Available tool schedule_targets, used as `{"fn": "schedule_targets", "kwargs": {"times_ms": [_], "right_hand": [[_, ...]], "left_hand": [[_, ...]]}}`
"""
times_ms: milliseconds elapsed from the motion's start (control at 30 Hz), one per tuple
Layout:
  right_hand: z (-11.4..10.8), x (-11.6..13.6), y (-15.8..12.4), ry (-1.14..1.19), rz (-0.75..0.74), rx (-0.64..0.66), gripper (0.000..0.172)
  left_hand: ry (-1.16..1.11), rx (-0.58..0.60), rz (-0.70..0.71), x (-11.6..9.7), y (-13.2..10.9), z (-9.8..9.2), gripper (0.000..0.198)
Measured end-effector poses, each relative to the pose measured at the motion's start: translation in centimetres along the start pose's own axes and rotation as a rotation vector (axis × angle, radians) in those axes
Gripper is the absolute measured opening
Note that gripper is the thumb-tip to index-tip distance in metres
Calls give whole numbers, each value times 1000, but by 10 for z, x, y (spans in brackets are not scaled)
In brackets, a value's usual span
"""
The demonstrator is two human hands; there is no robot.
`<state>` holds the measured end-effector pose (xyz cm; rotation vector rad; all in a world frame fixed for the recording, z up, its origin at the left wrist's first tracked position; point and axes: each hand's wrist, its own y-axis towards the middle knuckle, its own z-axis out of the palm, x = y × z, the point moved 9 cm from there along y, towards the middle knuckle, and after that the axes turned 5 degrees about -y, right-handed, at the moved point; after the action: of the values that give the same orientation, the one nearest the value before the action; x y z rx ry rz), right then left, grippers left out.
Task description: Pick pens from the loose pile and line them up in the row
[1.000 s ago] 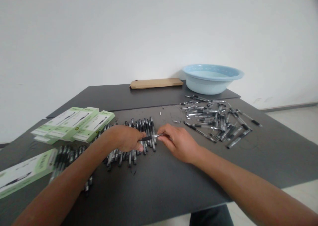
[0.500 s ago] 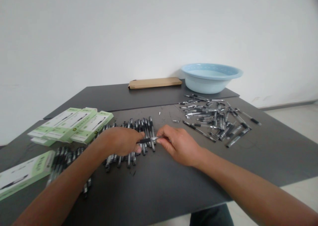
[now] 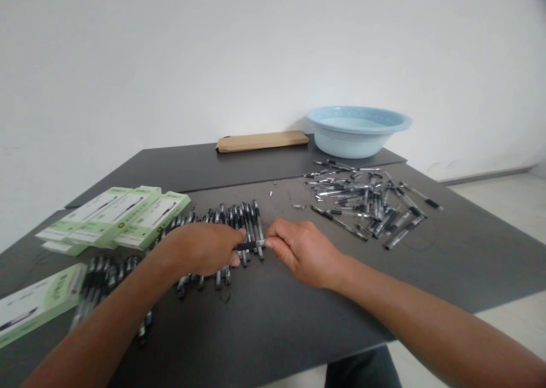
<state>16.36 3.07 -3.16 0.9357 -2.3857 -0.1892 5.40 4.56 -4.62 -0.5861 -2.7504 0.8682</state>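
Note:
A pen [image 3: 247, 245] with a black grip lies level between my two hands, above a row of pens. My left hand [image 3: 205, 248] is closed on its left end, most of which the hand hides. At the clear right end, the thumb and fingers of my right hand [image 3: 302, 251] pinch the pen. Beneath and behind the left hand is the row of black-and-clear pens [image 3: 256, 220], packed side by side. Further left, partly under my left forearm, more pens [image 3: 100, 280] lie in a bunch.
Green-and-white pen boxes [image 3: 151, 220] are stacked at the left, with another box [image 3: 40, 302] nearer me. Loose pen parts [image 3: 371, 197] lie heaped on the right of the dark table [image 3: 273, 331]. Behind stand a light blue basin [image 3: 354, 143] and a flat brown carton [image 3: 262, 141].
My right fingertips have come slightly left, closer to the black grip. The silver tip seen between the hands before is now covered. The view has shifted a little.

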Motion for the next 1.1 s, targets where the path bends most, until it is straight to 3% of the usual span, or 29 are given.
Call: {"fn": "schedule_targets", "kwargs": {"times_ms": [367, 533, 600, 700, 800, 833, 900, 1000, 1100], "right_hand": [[-1, 3, 2, -33, -50, -24, 27], [-23, 3, -1, 17, -89, -150, 48], [-39, -9, -1, 19, -40, -231, 44], [-74, -49, 0, -84, 120, -378, 31], [-122, -116, -2, -329, 395, -502, 29], [-136, -142, -3, -432, 509, -486, 30], [-153, -198, -4, -631, 765, -328, 35], [-161, -253, 1, -675, 846, -197, 32], [-145, -287, 8, -685, 847, -34, 22]], "left_hand": [[-29, -49, 99, 10, 10, 7, 55], [-68, -48, 118, 10, 12, 5, 51], [-50, -36, 92, 12, 12, 4, 53], [-32, -17, 72, 13, 12, 4, 56], [-38, -20, 86, 13, 11, 3, 57], [-36, -29, 89, 13, 10, 2, 57], [-30, -40, 92, 13, 9, 0, 57], [-24, -39, 91, 15, 7, -1, 57], [-45, -55, 103, 18, 6, -2, 58]]}}
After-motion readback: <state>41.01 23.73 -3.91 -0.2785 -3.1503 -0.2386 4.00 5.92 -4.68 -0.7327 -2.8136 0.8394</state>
